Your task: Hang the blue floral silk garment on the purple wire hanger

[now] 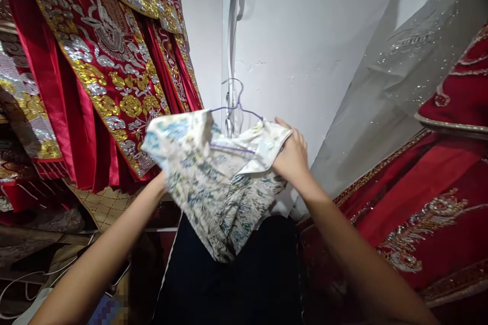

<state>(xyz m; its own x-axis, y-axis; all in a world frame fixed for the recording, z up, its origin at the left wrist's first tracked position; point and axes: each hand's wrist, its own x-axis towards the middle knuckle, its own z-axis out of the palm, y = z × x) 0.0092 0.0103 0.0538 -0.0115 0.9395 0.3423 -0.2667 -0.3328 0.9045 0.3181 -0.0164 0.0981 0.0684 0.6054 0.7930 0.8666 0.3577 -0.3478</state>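
Note:
A white blouse [198,177] with a blue, green and yellow floral print hangs on a thin purple wire hanger [239,106]. The hanger's hook points up near the wall, and its lower bar shows through the open neckline. My right hand [292,155] is closed around the blouse's right shoulder, at the end of the hanger. My left hand is hidden by the cloth at the left side; just the wrist [162,183] shows there. The lower part of the blouse hangs bunched and creased over my dark clothing.
Red garments with gold and silver embroidery [129,76] hang at left. On the right are a sparkling sheer veil [396,76] and a beaded red garment [419,203]. A white wall [297,30] with a cable [231,35] stands ahead. A white cord [26,277] lies lower left.

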